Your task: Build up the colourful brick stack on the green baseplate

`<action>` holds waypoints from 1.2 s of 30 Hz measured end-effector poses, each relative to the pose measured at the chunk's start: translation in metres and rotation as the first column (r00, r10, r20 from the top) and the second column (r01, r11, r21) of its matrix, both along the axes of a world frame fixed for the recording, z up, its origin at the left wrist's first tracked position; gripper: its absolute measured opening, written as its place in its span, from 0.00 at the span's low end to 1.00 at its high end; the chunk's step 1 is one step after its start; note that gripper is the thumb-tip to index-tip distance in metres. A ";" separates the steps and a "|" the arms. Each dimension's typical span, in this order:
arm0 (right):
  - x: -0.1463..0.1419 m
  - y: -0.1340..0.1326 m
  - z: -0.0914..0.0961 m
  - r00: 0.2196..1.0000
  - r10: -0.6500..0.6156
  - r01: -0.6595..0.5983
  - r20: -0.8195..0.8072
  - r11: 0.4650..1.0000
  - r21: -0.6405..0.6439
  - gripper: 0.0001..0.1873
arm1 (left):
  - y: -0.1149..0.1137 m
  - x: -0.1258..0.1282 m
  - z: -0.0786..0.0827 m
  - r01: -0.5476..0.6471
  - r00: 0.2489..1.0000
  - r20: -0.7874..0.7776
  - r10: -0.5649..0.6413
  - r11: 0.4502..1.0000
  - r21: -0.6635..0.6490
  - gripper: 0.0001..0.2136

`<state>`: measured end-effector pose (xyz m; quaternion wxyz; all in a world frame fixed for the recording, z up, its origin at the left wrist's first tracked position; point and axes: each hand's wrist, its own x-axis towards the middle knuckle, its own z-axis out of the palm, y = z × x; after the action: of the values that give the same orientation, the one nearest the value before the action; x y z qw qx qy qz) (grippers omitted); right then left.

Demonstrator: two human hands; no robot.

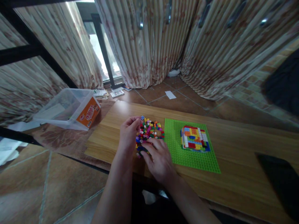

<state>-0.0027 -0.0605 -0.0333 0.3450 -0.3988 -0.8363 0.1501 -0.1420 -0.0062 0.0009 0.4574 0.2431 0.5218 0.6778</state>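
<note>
**A:** Head camera, nearest first: what are the hands doing?

**B:** The right hand (pixel 158 158) lies palm down on the near edge of the pile of small multicoloured plastic bricks (pixel 151 129), fingers loosely spread and gripping nothing I can see. The left hand (pixel 128 132) curls at the pile's left edge with its fingertips drawn together. I cannot tell whether they pinch a brick.

**A:** Which step is that?

**B:** Sorting through loose bricks, I judge. The pile sits on the pale wooden surface (pixel 233 183), just left of a flat green studded baseplate (pixel 193 160) that carries a squat multicoloured brick block (pixel 195 138).

**A:** What would a pick call for?

**B:** A fine fingertip pinch on one brick, without scattering its neighbours. Farther left lies a tilted clear plastic tub with an orange label (pixel 67 109).
</note>
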 end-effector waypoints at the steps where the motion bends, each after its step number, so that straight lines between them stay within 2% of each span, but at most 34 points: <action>1: -0.003 0.001 0.001 1.000 0.002 -0.002 0.021 1.000 -0.012 0.11 | 0.000 0.000 0.000 -0.001 1.000 0.004 0.001 1.000 -0.002 0.11; 7: -0.014 0.003 -0.002 0.998 -0.012 0.014 0.068 0.999 -0.039 0.08 | -0.002 -0.003 0.005 -0.004 1.000 0.026 0.004 1.000 0.003 0.11; 14: -0.015 0.004 -0.002 0.997 -0.028 0.028 -0.076 1.000 -0.012 0.06 | -0.002 -0.004 0.007 -0.020 1.000 0.022 0.020 1.000 -0.010 0.11; 21: 0.008 0.007 0.012 0.944 -0.085 0.075 -0.320 0.996 -0.044 0.06 | 0.000 -0.002 0.007 -0.024 1.000 -0.003 0.024 1.000 -0.015 0.12; 25: 0.029 0.007 0.015 0.921 -0.162 0.140 -0.355 0.986 -0.087 0.07 | 0.001 -0.001 0.006 -0.011 1.000 -0.016 0.011 1.000 0.000 0.12; 29: 0.056 0.005 0.019 0.882 -0.332 0.299 -0.336 0.943 -0.148 0.06 | 0.002 0.001 0.004 -0.004 1.000 -0.026 0.004 1.000 -0.007 0.11; 36: 0.110 0.010 0.013 0.767 -0.598 0.577 -0.232 0.802 -0.156 0.09 | 0.003 0.003 0.001 0.014 0.999 -0.037 -0.015 1.000 -0.018 0.10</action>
<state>0.1076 -0.0508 -0.0205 0.4697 -0.6287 -0.6083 0.1190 -0.1387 -0.0036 0.0023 0.4546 0.2556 0.5343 0.6653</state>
